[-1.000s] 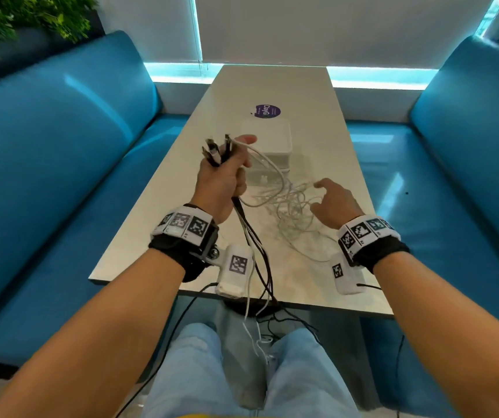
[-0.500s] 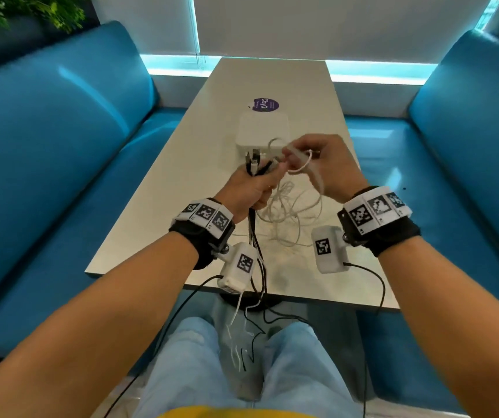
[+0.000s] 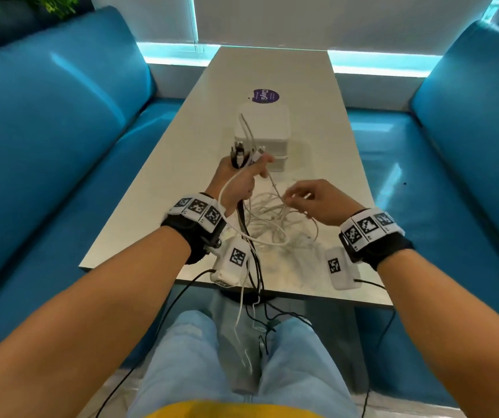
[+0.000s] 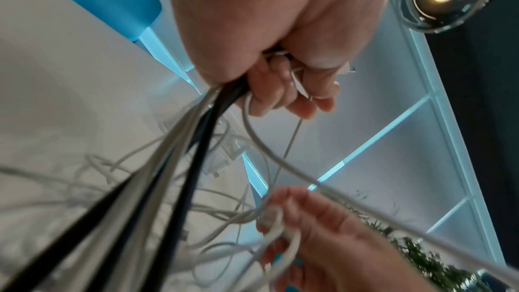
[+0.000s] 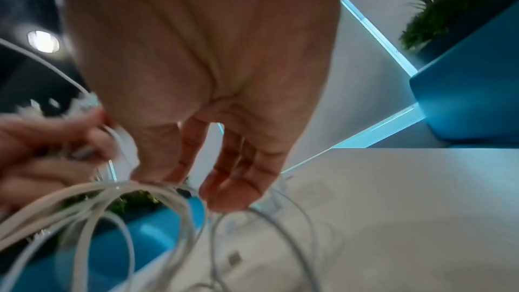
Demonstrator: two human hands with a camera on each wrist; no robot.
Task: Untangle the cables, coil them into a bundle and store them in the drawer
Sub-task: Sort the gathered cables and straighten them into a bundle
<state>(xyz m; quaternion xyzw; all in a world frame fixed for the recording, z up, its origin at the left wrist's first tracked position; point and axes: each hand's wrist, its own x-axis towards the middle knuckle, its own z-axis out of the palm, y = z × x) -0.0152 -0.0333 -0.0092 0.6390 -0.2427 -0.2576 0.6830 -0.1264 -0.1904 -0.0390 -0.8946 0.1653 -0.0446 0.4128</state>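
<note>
My left hand (image 3: 243, 179) is raised over the table and grips a bunch of black and white cable ends (image 3: 240, 153), plugs pointing up. Their lengths (image 4: 193, 132) run down from the fist, past my wrist and off the table's near edge. A loose white cable tangle (image 3: 275, 229) lies on the table between my wrists. My right hand (image 3: 295, 199) pinches white strands (image 5: 134, 188) lifted out of that tangle, and loops (image 4: 280, 237) of them hang from its fingers. The white drawer box (image 3: 262, 131) stands just beyond my left hand, drawer closed.
A long pale table (image 3: 317, 122) carries a purple round sticker (image 3: 266, 95) behind the box. Blue sofas (image 3: 46, 131) flank both sides. Thin black sensor wires (image 3: 275, 312) hang at the near edge over my knees.
My right hand left the plugs at my left hand and dropped to the tangle, where it now pinches white strands. My left hand kept its grip and now also holds a white plug end.
</note>
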